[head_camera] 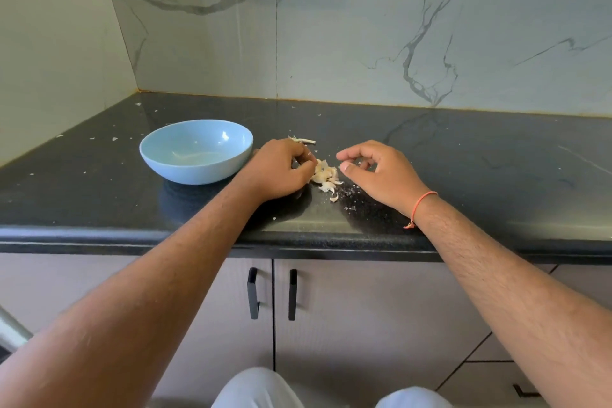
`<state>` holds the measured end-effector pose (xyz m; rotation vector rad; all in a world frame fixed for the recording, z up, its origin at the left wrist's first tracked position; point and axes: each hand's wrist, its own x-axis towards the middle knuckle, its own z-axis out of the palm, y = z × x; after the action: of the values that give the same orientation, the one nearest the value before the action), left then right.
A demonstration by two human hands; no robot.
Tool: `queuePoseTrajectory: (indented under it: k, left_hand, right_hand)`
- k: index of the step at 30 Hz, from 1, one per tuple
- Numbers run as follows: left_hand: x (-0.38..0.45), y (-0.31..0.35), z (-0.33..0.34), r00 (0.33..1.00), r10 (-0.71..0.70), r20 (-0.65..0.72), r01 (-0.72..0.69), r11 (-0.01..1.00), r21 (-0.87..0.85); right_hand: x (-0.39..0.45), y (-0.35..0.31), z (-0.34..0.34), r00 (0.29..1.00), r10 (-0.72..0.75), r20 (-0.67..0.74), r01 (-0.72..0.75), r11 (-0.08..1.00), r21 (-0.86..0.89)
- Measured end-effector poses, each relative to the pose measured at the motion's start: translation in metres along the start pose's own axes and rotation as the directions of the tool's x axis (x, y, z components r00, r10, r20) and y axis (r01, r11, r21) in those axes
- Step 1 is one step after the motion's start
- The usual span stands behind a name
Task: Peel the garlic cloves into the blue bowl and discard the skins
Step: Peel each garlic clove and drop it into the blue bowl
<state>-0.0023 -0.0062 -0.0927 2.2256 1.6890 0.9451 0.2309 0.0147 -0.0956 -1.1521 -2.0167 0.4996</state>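
Observation:
A pale blue bowl (196,151) stands on the black counter (99,195), left of both hands; I see no cloves inside it. A small cluster of garlic cloves (324,173) with loose papery skins lies between my hands. My left hand (280,170) rests on the counter with its fingers curled against the left side of the garlic, gripping it. My right hand (374,172) hovers just right of the garlic, fingers loosely curled, thumb tip close to the cloves, nothing held.
Torn garlic skins (331,190) lie in front of the cluster, and another scrap of skin (304,140) lies behind my left hand. Small white flakes dot the counter. A marble wall stands behind, cabinet doors with black handles (253,293) below.

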Motion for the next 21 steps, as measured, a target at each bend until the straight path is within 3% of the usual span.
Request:
queuePoseTrajectory:
  k: [5, 21]
  left_hand:
    - [-0.012, 0.007, -0.003, 1.000, 0.022, 0.022, -0.022, 1.000, 0.011]
    - [-0.012, 0.007, -0.001, 0.998, 0.046, -0.037, -0.043, 0.995, 0.086]
  right_hand:
    - [-0.001, -0.004, 0.004, 0.995, -0.022, 0.102, 0.036, 0.989, -0.140]
    - [0.001, -0.003, 0.004, 0.998, -0.008, 0.064, 0.020, 0.983, -0.182]
